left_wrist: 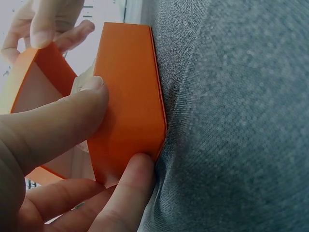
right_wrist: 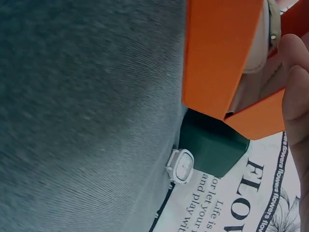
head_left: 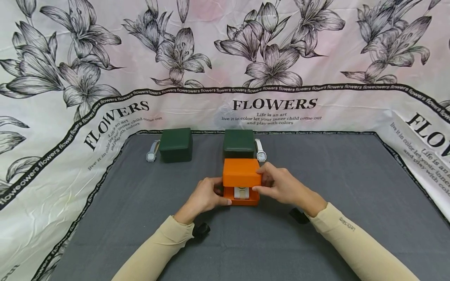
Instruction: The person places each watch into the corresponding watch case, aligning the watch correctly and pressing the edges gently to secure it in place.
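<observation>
Midway through handling the orange box (head_left: 242, 180), to judge by how things lie: lid (head_left: 241, 168) neither fully down nor thrown right back, but tilted above the base (left_wrist: 129, 96). Placed on the table (head_left: 116, 218), near and in front of the right green box (head_left: 239, 144), with any contact between the two too hidden to tell. Inside it, on a pale cushion (head_left: 237, 195), a watch (right_wrist: 275, 24), apparently well seated. Clasped round the left side of the base, thumb over the front rim: left grip (head_left: 206, 194). Pinched on the lid at the right front corner, thumb at the lower edge: right grip (head_left: 281, 185). Done so far, seemingly: watch and cushion in position in the base. Left over: the rest of the lid's travel, whether upward or downward not tellable from a single moment. Farther back, apparently closed, the left green box (head_left: 176, 145) and its right-hand neighbour; just beside them and outside any box, the left watch (head_left: 151, 153) and the right watch (head_left: 261, 152), both untouched by either grip and perhaps yet to be dealt with.
</observation>
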Demonstrator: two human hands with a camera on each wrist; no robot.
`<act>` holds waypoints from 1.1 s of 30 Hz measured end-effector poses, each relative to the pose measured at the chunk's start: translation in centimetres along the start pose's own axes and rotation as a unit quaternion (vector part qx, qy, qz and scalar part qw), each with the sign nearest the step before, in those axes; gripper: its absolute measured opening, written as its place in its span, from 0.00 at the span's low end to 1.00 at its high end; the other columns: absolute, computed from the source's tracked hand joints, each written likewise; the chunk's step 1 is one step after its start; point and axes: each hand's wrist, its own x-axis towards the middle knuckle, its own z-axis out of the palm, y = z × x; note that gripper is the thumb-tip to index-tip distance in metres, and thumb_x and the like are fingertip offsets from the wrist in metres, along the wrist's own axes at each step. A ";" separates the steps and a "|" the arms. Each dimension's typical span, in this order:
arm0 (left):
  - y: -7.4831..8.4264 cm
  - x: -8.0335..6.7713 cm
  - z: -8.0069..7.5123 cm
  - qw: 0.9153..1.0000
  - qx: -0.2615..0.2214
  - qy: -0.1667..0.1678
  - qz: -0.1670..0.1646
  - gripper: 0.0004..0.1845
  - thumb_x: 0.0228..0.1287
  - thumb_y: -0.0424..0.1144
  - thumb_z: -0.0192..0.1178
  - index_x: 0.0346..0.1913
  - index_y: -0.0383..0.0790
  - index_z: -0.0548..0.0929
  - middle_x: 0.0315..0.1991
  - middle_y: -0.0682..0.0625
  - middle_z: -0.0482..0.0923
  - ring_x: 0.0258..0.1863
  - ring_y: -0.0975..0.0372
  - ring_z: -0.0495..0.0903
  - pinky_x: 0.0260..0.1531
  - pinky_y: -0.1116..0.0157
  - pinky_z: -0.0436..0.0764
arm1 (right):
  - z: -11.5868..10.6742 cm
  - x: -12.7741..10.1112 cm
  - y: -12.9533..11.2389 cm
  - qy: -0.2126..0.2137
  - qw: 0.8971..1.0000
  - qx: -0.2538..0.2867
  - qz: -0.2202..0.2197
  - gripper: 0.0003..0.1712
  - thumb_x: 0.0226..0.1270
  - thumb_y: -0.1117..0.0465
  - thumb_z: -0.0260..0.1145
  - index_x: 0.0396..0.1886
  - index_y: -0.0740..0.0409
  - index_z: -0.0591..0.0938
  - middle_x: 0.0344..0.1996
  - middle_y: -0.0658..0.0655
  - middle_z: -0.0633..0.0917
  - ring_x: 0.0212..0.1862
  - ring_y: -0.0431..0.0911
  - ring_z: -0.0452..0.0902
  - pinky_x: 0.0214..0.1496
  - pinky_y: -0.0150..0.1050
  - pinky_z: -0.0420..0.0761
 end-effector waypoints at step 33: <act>0.0 0.2 0.1 0.999 -0.046 -0.008 -0.012 0.41 0.41 0.36 0.79 0.63 0.36 0.73 0.49 0.48 0.82 0.42 0.61 0.82 0.41 0.64 0.82 | 1.2 -0.9 0.1 -0.043 0.998 -0.027 0.028 0.28 0.56 0.57 0.74 0.53 0.49 0.70 0.26 0.47 0.77 0.26 0.35 0.71 0.29 0.31 0.76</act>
